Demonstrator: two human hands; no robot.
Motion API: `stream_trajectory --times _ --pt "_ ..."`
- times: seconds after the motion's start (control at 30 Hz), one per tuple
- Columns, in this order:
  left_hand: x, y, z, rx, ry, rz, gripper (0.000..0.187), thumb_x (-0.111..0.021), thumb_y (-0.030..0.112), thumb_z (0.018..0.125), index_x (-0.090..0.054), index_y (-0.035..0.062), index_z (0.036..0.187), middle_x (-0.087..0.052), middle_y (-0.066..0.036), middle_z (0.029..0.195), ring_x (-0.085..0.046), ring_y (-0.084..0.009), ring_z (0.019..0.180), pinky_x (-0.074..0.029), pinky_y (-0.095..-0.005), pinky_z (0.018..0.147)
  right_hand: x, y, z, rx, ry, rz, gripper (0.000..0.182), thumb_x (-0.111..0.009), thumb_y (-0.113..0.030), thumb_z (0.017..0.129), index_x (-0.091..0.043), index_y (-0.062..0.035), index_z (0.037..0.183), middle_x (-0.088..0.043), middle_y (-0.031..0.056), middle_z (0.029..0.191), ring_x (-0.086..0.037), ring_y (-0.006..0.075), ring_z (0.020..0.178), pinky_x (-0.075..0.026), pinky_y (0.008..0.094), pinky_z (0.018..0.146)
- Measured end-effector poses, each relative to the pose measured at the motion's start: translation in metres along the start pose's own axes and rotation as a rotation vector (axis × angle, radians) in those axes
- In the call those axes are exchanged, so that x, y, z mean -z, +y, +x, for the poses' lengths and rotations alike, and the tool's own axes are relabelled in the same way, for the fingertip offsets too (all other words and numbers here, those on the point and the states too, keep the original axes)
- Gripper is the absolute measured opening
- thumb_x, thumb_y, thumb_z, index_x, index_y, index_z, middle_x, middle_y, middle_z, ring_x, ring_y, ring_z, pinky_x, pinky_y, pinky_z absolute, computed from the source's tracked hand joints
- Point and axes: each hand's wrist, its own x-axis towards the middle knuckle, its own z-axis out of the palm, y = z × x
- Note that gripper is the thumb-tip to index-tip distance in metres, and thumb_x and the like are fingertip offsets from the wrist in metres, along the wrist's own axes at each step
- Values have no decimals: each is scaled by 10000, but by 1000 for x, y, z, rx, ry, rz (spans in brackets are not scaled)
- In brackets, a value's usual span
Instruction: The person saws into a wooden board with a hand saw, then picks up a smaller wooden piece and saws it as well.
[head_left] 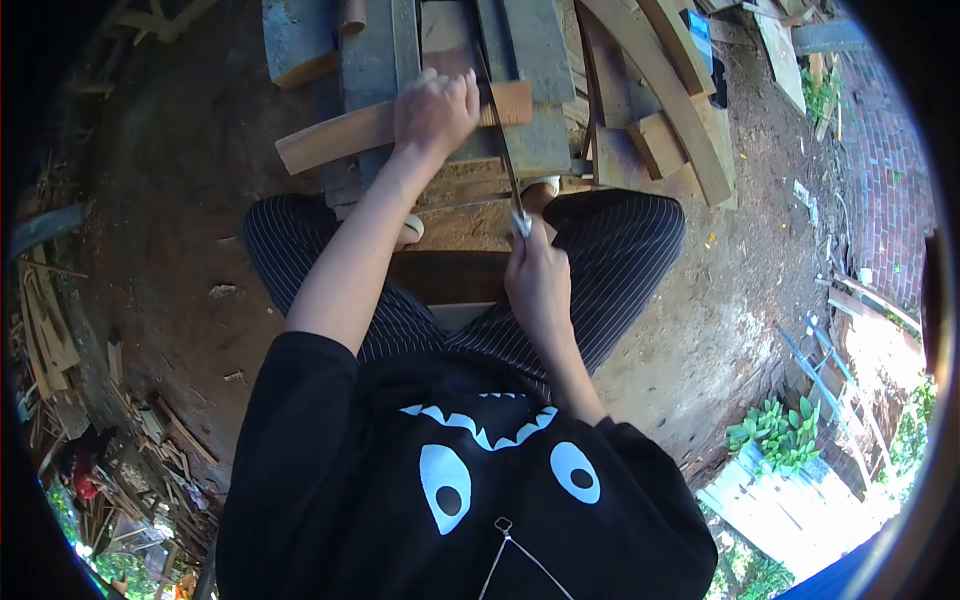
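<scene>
1. left hand is pressed down on a wooden strip, fingers curled over it; the strip lies crosswise on a stack of planks
2. right hand is clenched round the handle of a handsaw; the thin blade runs up from the fist and meets the strip just beside the left hand
3. person's crouched over it all in striped trousers; bare dirt either side, offcuts lying to the right

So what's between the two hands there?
In the head view, a saw blade runs from the right hand up across the plank that the left hand presses down; under it lie stacked boards.
</scene>
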Motion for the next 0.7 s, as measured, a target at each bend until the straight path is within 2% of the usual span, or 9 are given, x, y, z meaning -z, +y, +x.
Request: stream_trajectory --times 0.1,0.17,0.2,0.3,0.4,0.53,0.63,0.67,0.7 --pt "-2 2 -2 -12 -8 -12 356 -541 198 860 -566 70 529 -580 -115 545 -586 -273 566 -492 -411 518 -14 -24 54 -67 30 -125 195 -475 -194 912 -483 -2 880 -596 270 679 -609 445 630 -487 532 547" --pt "1 3 -2 24 -12 36 347 -539 199 860 -570 70 540 -583 -114 549 -589 -271 575 -492 -411 520 -24 -23 61 -67 36 -127 187 -475 -189 910 -484 -3 893 -597 270 677 -608 447 633 -487 534 553" --pt "-2 0 -4 -20 -13 16 347 -530 200 867 -576 70 549 -587 -116 554 -594 -274 580 -494 -410 527 -27 -23 65 -60 43 -127 184 -475 -186 909 -485 -3 899 -598 269 676 -608 448 635 -487 535 556" --pt "-2 1 -2 44 -3 46 365 -521 204 876 -576 69 541 -589 -121 558 -597 -279 583 -496 -410 534 -3 -12 13 -70 -23 -64 195 -466 -185 909 -481 9 898 -598 270 671 -608 454 657 -488 537 575" --pt "-3 -1 -2 11 4 7 365 -521 206 877 -582 65 546 -591 -127 562 -595 -285 578 -497 -413 537 -1 -8 13 -12 0 -21 204 -470 -186 907 -484 16 882 -597 272 665 -607 456 653 -489 535 571" --pt "-5 -2 -4 -5 -7 59 347 -529 216 851 -580 85 534 -588 -90 536 -586 -243 571 -499 -390 523 -18 -24 67 -41 33 -119 205 -483 -184 905 -491 15 855 -596 274 669 -604 456 653 -485 534 578" --pt "-7 0 -6 -142 57 -9 330 -544 219 840 -555 90 537 -577 -73 524 -569 -234 558 -479 -380 498 -10 -30 63 -81 28 -94 217 -489 -186 908 -496 19 838 -594 279 687 -599 457 673 -479 530 611" --pt "-8 1 -8 -154 52 -56 289 -571 150 819 -530 69 544 -555 -93 542 -537 -273 539 -446 -395 511 -3 -34 59 -91 14 -94 218 -487 -186 910 -494 19 835 -593 284 685 -599 458 675 -478 533 611" --pt "-7 3 -11 -150 50 -63 282 -569 146 819 -533 69 550 -555 -92 548 -539 -272 546 -446 -397 515 1 -37 53 -105 -4 -93 219 -484 -185 911 -493 18 831 -592 289 684 -599 459 676 -476 536 612"
